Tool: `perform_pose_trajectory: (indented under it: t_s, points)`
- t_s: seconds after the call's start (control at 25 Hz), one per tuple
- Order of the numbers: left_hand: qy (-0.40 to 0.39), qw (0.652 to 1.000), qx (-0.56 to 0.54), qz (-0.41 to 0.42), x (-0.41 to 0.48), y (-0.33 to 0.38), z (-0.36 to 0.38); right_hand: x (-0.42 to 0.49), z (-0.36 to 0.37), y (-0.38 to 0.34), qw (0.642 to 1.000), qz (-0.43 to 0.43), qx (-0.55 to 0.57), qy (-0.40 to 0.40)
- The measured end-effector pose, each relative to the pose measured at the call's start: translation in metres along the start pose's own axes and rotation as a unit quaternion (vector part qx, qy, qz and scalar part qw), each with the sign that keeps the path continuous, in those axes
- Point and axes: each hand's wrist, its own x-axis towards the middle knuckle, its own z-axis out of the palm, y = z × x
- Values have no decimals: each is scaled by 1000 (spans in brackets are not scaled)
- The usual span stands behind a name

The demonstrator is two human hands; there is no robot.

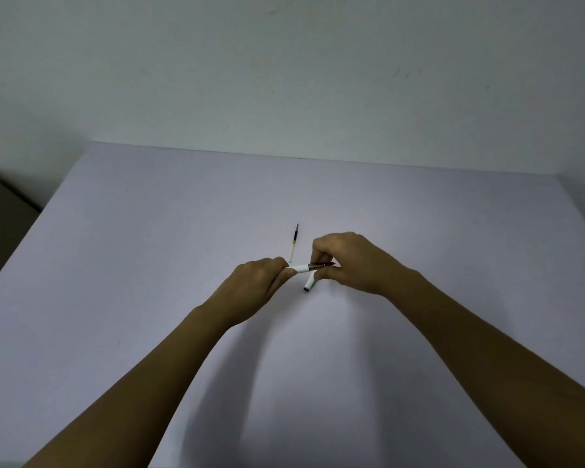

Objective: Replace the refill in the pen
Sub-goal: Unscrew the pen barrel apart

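Note:
My left hand [260, 285] grips a white pen barrel [300, 267] that points to the right. A thin dark refill [321, 264] sticks out of the barrel's open end, and my right hand [348, 261] pinches it with thumb and fingers. A short white pen piece with a dark end [308, 284] pokes out below my right hand; whether it is held or lies on the table I cannot tell. A second refill [294, 242], clear with a yellow band and dark ink, lies on the table just beyond my hands.
The work surface is a pale lilac table [149, 265] against a plain wall. Its left edge drops off beside a dark brown object [0, 224] at the far left.

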Motion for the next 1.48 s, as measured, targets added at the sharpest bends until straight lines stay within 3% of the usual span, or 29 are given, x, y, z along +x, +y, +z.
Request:
perform_pose_trajectory:
  t_s: [0.08, 0.24, 0.4, 0.6, 0.8, 0.96, 1.16, 1.32, 1.48]
  points:
    - [7, 1000, 11, 8, 2, 3, -3, 0, -2, 0, 1000, -1, 0, 7]
    - [12, 1000, 25, 12, 2, 0, -6, 4, -3, 1, 998, 34, -11, -56]
    - [13, 1000, 22, 17, 4, 2, -5, 1, -8, 5, 999, 14, 33, -18]
    - [13, 1000, 19, 15, 8, 0, -7, 3, -11, 4, 995, 57, 36, -77]
    - [23, 999, 12, 29, 10, 1, -11, 0, -14, 4, 994, 17, 109, 14]
    - [34, 999, 8, 35, 11, -1, -18, 2, -19, 1, 993, 70, 97, -14]
    - [44, 998, 2, 41, 10, 1, -23, 0, -25, -2, 984, 41, 170, 36]
    - [50, 998, 6, 41, 13, 0, -26, 2, -26, -5, 989, 65, 126, 31]
    - [63, 997, -6, 35, 11, 2, -26, 1, -27, -5, 979, 37, 186, 69]
